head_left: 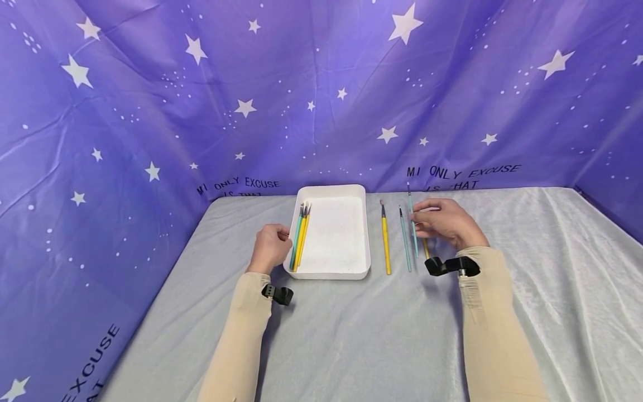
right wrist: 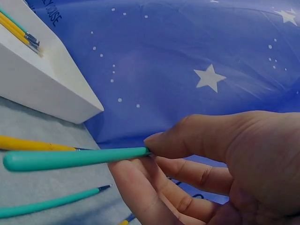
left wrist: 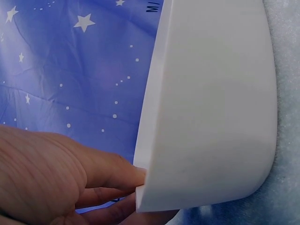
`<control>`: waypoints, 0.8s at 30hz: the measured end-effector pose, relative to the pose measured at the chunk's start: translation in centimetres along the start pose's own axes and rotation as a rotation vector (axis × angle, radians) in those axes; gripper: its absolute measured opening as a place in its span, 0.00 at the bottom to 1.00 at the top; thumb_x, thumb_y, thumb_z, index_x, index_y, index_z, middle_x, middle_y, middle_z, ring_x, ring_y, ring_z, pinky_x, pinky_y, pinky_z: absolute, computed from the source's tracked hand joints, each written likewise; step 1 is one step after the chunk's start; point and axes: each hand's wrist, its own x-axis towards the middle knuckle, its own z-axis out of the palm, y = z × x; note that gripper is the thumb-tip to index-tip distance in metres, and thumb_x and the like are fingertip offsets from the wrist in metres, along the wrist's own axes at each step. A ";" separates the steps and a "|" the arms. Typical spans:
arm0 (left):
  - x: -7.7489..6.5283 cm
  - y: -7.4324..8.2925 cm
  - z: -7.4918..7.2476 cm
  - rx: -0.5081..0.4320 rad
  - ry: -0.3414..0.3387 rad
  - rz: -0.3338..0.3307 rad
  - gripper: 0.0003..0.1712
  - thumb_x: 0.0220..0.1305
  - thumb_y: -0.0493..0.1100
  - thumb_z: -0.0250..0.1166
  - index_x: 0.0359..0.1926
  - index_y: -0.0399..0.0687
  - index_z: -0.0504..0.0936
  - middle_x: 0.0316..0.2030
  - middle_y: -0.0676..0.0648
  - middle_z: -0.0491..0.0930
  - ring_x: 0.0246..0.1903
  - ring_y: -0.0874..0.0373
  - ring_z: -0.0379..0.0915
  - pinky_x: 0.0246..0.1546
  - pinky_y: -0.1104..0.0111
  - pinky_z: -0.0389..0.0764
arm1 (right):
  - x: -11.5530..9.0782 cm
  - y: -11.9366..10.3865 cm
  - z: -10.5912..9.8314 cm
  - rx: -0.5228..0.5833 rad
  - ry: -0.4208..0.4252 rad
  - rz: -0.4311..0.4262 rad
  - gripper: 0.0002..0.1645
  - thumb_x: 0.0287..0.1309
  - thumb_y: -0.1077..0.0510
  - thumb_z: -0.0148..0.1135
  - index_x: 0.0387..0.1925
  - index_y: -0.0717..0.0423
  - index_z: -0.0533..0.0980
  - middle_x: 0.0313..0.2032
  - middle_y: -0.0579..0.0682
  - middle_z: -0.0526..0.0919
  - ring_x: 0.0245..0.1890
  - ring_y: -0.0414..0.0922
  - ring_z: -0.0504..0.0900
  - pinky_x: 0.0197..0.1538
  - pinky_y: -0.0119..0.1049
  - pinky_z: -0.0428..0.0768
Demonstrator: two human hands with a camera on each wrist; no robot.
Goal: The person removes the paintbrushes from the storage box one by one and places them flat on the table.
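My left hand grips the left wall of a white tray; in the left wrist view the thumb lies on the rim with fingers on the other side. Between thumb and fingers, my right hand pinches a teal paintbrush, its bristle end pointing toward the backdrop. Below that hand, a second teal paintbrush lies on the cloth. To its left is a yellow paintbrush. Another yellow paintbrush is mostly hidden by the right hand. Several teal and yellow paintbrushes lean along the tray's left side.
A grey cloth covers the table. Behind it hangs a purple backdrop with white stars, close past the tray's far edge. Small black cameras are strapped to both wrists over beige sleeves.
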 end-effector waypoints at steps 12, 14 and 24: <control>0.0 0.1 0.1 0.000 -0.005 -0.012 0.14 0.67 0.34 0.61 0.51 0.36 0.85 0.41 0.41 0.83 0.38 0.50 0.78 0.37 0.64 0.80 | -0.2 1.1 -1.6 -0.033 0.037 0.072 0.34 0.69 0.59 0.61 0.70 0.69 0.63 0.35 0.43 0.84 0.34 0.35 0.85 0.47 0.33 0.87; 0.1 0.0 0.1 -0.003 -0.006 -0.006 0.14 0.67 0.33 0.61 0.51 0.36 0.85 0.41 0.41 0.83 0.38 0.50 0.78 0.38 0.64 0.80 | -0.3 1.4 -1.9 -0.023 0.036 0.080 0.34 0.69 0.59 0.61 0.70 0.69 0.63 0.34 0.41 0.85 0.33 0.35 0.86 0.46 0.33 0.87; 0.2 -0.3 0.0 0.001 -0.001 -0.003 0.14 0.66 0.33 0.61 0.51 0.36 0.85 0.41 0.41 0.84 0.38 0.50 0.79 0.36 0.64 0.80 | -0.7 2.0 -2.8 -0.006 0.071 0.085 0.34 0.69 0.60 0.60 0.70 0.70 0.61 0.32 0.40 0.85 0.30 0.33 0.86 0.44 0.32 0.87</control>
